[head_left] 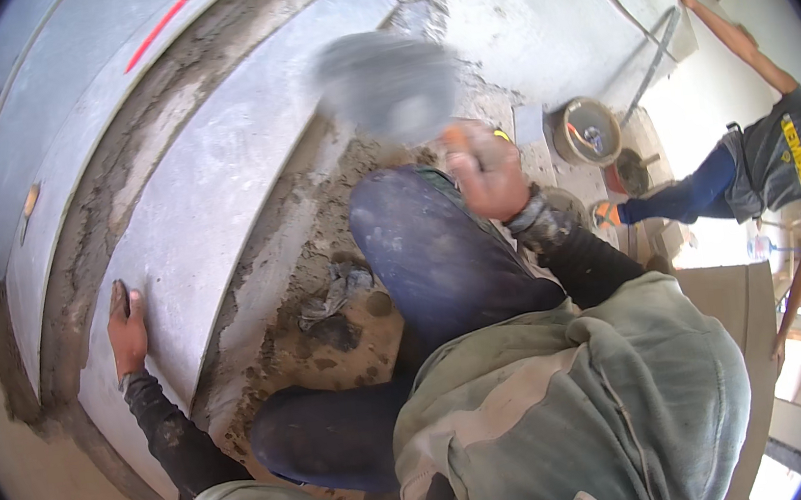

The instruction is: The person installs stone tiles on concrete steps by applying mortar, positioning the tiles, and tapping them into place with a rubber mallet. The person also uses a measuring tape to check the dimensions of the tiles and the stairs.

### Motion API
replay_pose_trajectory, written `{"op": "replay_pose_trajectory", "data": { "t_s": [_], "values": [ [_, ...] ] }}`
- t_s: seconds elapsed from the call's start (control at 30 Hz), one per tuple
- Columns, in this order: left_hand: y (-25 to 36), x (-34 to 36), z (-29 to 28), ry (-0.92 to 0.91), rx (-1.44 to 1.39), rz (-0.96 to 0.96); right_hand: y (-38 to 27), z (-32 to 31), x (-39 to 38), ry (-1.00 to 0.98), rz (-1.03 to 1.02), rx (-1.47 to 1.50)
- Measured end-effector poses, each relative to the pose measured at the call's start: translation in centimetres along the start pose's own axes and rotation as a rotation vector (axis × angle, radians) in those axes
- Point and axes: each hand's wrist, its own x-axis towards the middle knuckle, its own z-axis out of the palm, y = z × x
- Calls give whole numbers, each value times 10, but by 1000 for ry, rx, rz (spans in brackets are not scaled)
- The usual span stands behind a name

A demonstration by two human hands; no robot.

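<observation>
My left hand (127, 332) rests on the near end of a long pale grey slab (188, 205), fingers stretched and thumb apart. My right hand (491, 175), above my bent knee, is closed round the orange handle of a broad grey-headed tool (389, 88). That head is smeared by motion above the slab's far end, and whether it is a trowel or a mallet cannot be told. Rough mortar (89, 251) runs along the slab's left side. A crumpled grey cloth or bag (336, 292) lies on the dirty ground between the slab and my legs.
A wooden-handled tool (29, 201) and a red-and-white strip (165, 25) lie on the step at left. Beyond my right hand stands a bucket (587, 130) with something inside. Another person (766, 164) stands at right, one arm stretched to the wall (532, 18).
</observation>
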Motion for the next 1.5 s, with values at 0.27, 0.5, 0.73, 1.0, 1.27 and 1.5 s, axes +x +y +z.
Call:
{"op": "replay_pose_trajectory", "data": {
  "t_s": [0.27, 0.5, 0.73, 1.0, 1.27, 1.5],
  "values": [
    [195, -76, 13, -306, -315, 348, 134, -62, -170, 46, 785, -543],
    [223, -110, -19, -302, -25, 341, 160, 20, -238, -238, 1120, -449],
    [154, -213, -52, -230, 65, -229, 201, 21, -249, -448, 916, -583],
    [118, -311, 32, -200, 146, -426, 336, 6, -159, -333, 806, -787],
    [172, -272, -2, -511, 230, -484, 376, 25, -146, -446, 878, -700],
    [227, -219, 16, -420, -227, -129, 323, -18, -143, 572, 948, 832]
  ]
}}
